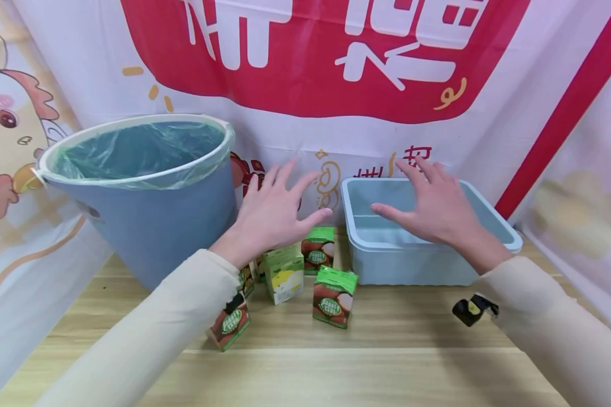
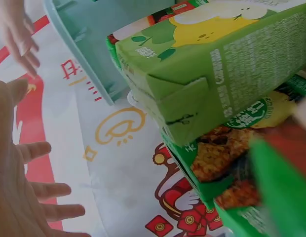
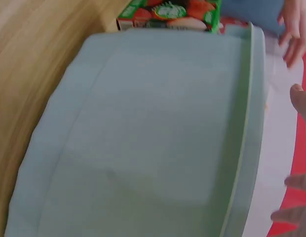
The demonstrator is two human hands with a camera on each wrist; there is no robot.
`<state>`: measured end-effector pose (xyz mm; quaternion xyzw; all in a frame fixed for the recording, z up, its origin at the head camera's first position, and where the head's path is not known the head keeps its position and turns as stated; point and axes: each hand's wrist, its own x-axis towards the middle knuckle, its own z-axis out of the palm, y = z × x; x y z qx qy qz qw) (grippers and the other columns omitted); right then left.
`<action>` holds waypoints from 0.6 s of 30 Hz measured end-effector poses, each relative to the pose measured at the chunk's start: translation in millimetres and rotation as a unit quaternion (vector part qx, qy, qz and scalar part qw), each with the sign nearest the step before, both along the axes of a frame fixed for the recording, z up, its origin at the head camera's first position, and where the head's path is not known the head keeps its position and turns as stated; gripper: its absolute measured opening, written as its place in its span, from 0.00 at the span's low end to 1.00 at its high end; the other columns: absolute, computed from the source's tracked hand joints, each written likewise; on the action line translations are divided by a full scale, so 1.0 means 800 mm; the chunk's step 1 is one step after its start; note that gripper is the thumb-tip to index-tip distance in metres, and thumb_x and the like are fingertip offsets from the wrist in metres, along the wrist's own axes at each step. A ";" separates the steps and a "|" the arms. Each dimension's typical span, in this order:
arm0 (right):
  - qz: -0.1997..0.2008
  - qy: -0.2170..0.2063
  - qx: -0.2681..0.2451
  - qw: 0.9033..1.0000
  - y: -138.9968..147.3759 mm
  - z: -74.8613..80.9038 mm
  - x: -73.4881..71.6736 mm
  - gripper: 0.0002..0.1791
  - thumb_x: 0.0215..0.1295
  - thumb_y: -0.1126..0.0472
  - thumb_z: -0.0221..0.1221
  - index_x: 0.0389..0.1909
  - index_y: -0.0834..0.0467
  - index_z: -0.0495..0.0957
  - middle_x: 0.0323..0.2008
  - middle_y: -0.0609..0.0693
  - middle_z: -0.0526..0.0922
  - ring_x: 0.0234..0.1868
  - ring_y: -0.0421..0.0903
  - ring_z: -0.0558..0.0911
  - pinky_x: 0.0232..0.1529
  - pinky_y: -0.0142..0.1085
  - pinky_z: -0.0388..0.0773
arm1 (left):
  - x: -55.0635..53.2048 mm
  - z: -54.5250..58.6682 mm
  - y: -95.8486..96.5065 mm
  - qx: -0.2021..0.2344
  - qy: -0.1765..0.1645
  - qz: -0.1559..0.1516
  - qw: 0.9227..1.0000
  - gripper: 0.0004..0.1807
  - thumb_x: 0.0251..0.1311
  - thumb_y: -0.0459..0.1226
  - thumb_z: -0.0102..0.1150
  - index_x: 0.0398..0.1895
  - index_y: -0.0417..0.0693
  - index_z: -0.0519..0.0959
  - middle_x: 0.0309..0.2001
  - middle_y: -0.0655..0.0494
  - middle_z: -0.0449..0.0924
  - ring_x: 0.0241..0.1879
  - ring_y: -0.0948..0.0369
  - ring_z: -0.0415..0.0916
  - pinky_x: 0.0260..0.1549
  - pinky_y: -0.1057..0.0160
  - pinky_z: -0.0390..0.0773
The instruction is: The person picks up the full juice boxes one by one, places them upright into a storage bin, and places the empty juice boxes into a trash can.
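Observation:
My left hand point(image 1: 272, 217) hovers with spread fingers above a group of small drink cartons and holds nothing. My right hand point(image 1: 433, 203) is likewise spread in the air over the light blue bin point(image 1: 412, 265). Beneath the left hand stands a green carton with a yellow fruit picture point(image 1: 285, 277). A red-brown carton with a green top point(image 1: 334, 299) stands apart at the front, and a similar carton point(image 1: 318, 251) is behind it, beside the bin. Another red-brown carton point(image 1: 230, 325) leans near the left forearm, partly hidden. The left wrist view shows the green carton point(image 2: 182, 74) close up.
A tall blue bucket point(image 1: 158, 226) lined with a clear greenish bag stands at the left. Behind everything hangs a white cloth with a red print point(image 1: 305, 85). The wooden tabletop point(image 1: 285, 373) runs along the front. A small black device point(image 1: 474, 310) sits at the right sleeve.

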<state>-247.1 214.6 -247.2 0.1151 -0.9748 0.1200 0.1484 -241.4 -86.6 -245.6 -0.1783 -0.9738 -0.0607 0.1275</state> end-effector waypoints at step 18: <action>-0.021 -0.102 -0.032 0.994 0.122 -0.037 0.003 0.58 0.65 0.28 0.63 0.87 0.47 0.48 0.85 0.69 0.44 0.80 0.76 0.53 0.65 0.81 0.61 | 0.068 0.009 -0.064 0.206 0.013 -0.010 0.978 0.35 0.71 0.59 0.60 0.78 0.61 0.69 0.69 0.52 0.76 0.51 0.54 0.83 0.54 0.45 0.82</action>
